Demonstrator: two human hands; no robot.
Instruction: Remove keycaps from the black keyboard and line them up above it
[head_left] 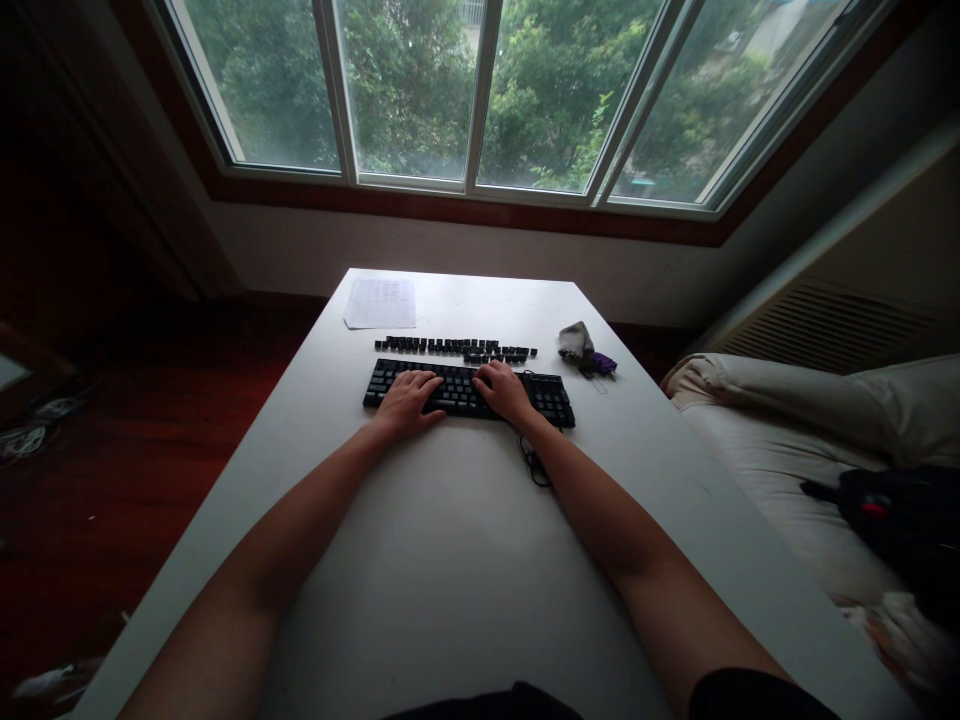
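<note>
A black keyboard [457,392] lies crosswise on the white table. My left hand [409,400] rests flat over its left part, fingers stretched across the keys and thumb out to the side. Over the middle of the keyboard, my right hand [502,388] has its fingers bent together at the upper keys; anything between the fingertips is too small to make out. Just behind the keyboard runs a line of small black keycaps [439,346], with a shorter second row of keycaps [499,357] at its right. A black cable [532,462] lies partly under my right forearm.
Printed paper sheets [381,303] lie at the table's [465,580] far left corner. A grey cloth item [575,342] and a purple one [602,364] are at the right. Beyond the right edge is a pale sofa [765,470] with a black bag [900,520]. Windows stand behind.
</note>
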